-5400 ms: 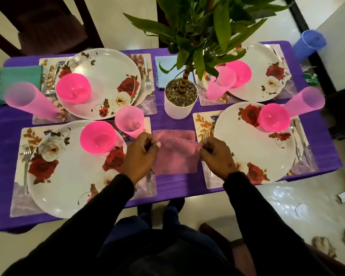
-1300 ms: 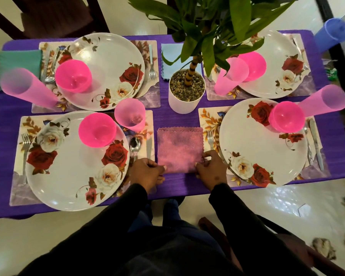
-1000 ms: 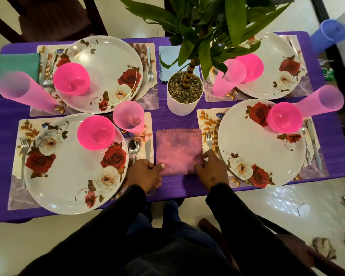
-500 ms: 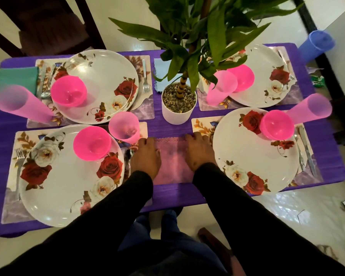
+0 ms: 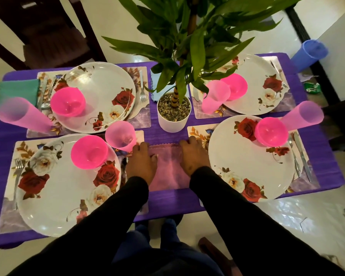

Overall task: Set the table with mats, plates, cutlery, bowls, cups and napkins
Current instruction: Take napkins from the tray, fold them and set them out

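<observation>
**Both palms flat on pink napkin**

My left hand (image 5: 141,163) and right hand (image 5: 194,154) lie on the pink napkin (image 5: 168,168), fingers straight, pressing down, clamped on nothing. Napkin lies flat on the purple counter (image 5: 167,200), between the two near plates (image 5: 68,188) (image 5: 251,162), just short of the white plant pot (image 5: 173,114)

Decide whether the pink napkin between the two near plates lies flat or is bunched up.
Flat: the pink napkin lies spread on the purple cloth, with the left hand and right hand pressing down on it.
</observation>
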The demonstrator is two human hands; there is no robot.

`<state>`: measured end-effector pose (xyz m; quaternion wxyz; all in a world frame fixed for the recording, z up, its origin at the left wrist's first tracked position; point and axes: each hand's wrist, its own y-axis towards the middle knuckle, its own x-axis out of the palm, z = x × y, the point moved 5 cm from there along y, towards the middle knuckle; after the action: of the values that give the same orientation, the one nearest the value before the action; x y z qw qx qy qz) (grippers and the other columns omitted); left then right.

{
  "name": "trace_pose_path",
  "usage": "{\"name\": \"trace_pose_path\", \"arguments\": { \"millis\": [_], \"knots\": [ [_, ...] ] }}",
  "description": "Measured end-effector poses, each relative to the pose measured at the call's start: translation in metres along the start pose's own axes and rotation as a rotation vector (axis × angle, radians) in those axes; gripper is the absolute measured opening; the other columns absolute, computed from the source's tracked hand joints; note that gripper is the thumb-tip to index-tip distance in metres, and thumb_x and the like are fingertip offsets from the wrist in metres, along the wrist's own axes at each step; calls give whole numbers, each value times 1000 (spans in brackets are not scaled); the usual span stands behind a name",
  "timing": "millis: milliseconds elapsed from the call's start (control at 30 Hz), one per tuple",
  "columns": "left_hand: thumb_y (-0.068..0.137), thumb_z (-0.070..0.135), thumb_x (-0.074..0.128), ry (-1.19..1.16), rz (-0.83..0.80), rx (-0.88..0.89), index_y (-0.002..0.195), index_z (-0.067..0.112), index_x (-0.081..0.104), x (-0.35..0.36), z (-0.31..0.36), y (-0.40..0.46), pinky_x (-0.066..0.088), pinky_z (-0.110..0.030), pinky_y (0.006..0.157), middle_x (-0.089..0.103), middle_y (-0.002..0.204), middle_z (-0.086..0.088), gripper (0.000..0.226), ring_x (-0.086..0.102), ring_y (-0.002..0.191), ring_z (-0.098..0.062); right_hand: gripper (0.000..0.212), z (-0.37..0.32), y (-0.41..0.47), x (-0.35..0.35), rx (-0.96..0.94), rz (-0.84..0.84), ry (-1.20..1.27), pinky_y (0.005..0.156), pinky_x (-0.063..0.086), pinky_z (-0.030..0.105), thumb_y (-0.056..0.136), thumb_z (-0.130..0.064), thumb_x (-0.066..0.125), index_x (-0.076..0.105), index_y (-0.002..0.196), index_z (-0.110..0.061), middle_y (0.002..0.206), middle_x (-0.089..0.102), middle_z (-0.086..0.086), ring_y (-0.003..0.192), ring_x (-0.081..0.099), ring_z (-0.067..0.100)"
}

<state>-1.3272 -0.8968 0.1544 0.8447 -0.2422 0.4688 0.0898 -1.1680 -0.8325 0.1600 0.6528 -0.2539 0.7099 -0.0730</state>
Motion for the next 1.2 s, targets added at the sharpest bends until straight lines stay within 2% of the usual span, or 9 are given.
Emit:
{"name": "trace_pose_path", "arguments": {
  "millis": [133, 233, 367, 500, 567, 700, 867, 967, 1200],
  "knots": [
    [93, 28, 66, -70, 37, 58, 130, 18, 53, -6, 16, -17, 55, -46, 85, 45, 136, -10, 40, 62, 108, -35, 41, 1, -10, -15, -19, 123, 69, 96, 53, 42, 97, -40, 54, 54, 130, -18, 136, 52, 11, 124, 51, 29],
    [92, 28, 68, -101, 106, 102, 123, 19, 58, -15, 27, -31, 52, -41, 82, 48, 132, -6, 34, 61, 106, -31, 35, 2, -17, -27, -40, 113, 145, 92, 53, 37, 99, -43, 46, 58, 122, -19, 124, 62, 7, 113, 59, 24],
    [91, 21, 64, -228, 167, 151, 108, 15, 66, -28, 42, -38, 42, -32, 82, 64, 113, -5, 18, 60, 104, -26, 31, 2, -28, -42, -95, 96, 228, 84, 49, 32, 101, -42, 44, 63, 112, -21, 112, 68, 3, 100, 62, 20],
    [91, 26, 68, -394, 206, 160, 92, 15, 73, -43, 61, -39, 51, -37, 83, 75, 94, -1, 12, 68, 89, -23, 32, 2, -41, -62, -121, 180, 283, 80, 50, 33, 98, -43, 47, 67, 107, -19, 105, 69, 4, 97, 62, 22],
    [90, 31, 71, -437, 188, 178, 88, 18, 73, -48, 69, -41, 54, -38, 80, 74, 88, 4, 13, 68, 84, -17, 30, 3, -51, -71, -122, 208, 308, 82, 51, 35, 97, -41, 50, 68, 105, -18, 104, 70, 4, 97, 62, 24],
    [91, 26, 73, -512, 150, 214, 81, 29, 69, -55, 79, -47, 54, -35, 76, 70, 82, 14, 10, 67, 79, -5, 27, 4, -67, -85, -124, 201, 333, 82, 54, 39, 95, -41, 52, 68, 100, -19, 100, 71, 4, 93, 64, 26],
    [92, 16, 70, -641, 47, 258, 83, 18, 72, -47, 86, -60, 59, -43, 71, 72, 72, 9, 9, 70, 68, -11, 26, 9, -93, -99, -86, 198, 325, 82, 49, 32, 95, -36, 56, 69, 108, -18, 107, 70, 6, 100, 63, 25],
    [94, 18, 70, -763, -18, 237, 84, 18, 72, -36, 91, -64, 57, -46, 69, 72, 70, 6, 9, 71, 68, -17, 27, 20, -101, -101, -53, 214, 290, 82, 45, 28, 95, -37, 56, 69, 113, -21, 111, 70, 4, 104, 62, 24],
    [95, 12, 66, -843, -115, 221, 84, 20, 72, -19, 117, -74, 53, -29, 67, 73, 77, 2, 15, 70, 76, -23, 29, 54, -97, -98, -11, 139, 299, 85, 55, 36, 94, -44, 56, 69, 110, -22, 110, 70, 3, 94, 63, 22]
  ]
}}
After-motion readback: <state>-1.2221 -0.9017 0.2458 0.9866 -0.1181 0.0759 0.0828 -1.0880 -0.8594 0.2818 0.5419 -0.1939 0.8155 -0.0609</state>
